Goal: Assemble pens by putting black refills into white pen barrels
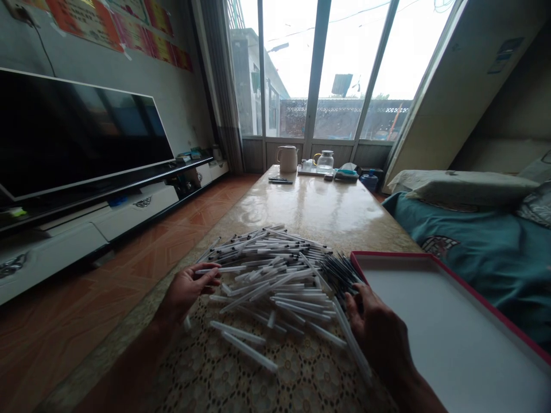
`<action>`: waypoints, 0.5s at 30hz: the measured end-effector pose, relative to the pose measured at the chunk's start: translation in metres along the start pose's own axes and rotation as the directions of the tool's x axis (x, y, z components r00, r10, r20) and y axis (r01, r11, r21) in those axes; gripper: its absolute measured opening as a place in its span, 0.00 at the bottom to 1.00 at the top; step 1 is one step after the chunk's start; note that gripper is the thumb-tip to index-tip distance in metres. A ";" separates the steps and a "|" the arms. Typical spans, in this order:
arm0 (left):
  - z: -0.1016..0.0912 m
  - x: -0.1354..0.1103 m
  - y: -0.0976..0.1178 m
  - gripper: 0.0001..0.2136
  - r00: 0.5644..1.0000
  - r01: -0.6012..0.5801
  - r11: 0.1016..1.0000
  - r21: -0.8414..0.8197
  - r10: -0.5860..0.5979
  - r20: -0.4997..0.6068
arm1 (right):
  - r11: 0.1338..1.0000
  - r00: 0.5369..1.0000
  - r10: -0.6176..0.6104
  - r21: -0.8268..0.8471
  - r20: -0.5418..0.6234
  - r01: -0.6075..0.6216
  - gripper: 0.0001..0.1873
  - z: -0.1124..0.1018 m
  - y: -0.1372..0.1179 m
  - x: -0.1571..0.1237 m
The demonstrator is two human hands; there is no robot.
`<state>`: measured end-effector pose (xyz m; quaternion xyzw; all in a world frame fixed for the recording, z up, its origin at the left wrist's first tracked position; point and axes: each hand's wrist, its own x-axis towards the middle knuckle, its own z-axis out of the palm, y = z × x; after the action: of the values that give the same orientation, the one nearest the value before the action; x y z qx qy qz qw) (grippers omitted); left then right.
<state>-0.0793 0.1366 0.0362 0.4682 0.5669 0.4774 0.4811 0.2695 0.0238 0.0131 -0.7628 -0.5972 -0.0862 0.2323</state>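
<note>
My left hand is closed in a pinch on a white pen barrel, which points right over the heap. A spread of white pen barrels and dark-tipped pen parts lies between my hands. On the right, my right hand has its fingers bent together at a bundle of thin dark pen refills. What sits between those fingertips is hidden. A long white, clear-looking strip lies just left of my right hand. Two loose barrels rest nearest to me.
A shallow white box with a red rim stands at the right of the table. At the table's far end are a kettle, a glass jug and a tissue pack. A teal-covered couch borders the right side.
</note>
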 end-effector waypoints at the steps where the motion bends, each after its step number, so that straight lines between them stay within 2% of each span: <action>1: 0.000 -0.004 -0.001 0.19 0.999 -0.034 0.999 0.008 0.034 0.014 | 1.000 1.000 -0.004 0.004 0.003 0.004 0.11 0.000 0.000 0.000; 4: 0.000 -0.016 -0.003 0.17 0.989 -0.136 0.990 0.043 0.133 0.071 | 1.000 1.000 -0.014 0.019 0.009 0.014 0.11 0.001 -0.001 -0.001; 8: 0.004 -0.020 0.000 0.14 0.968 -0.181 0.978 0.106 0.158 0.197 | 0.999 0.999 -0.029 0.036 0.019 0.029 0.12 0.004 0.000 -0.002; 12: 0.021 -0.012 0.005 0.13 0.942 -0.267 0.943 0.196 0.213 0.259 | 0.998 0.999 -0.046 0.042 0.010 0.045 0.12 0.007 -0.001 -0.002; 15: 0.039 -0.004 0.010 0.13 0.922 -0.350 0.899 0.262 0.282 0.264 | 0.998 0.998 -0.056 0.038 0.010 0.056 0.13 0.009 0.000 -0.003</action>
<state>-0.0399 0.1372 0.0430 0.6725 0.4928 0.4020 0.3785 0.2670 0.0252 0.0046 -0.7416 -0.6213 -0.0771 0.2408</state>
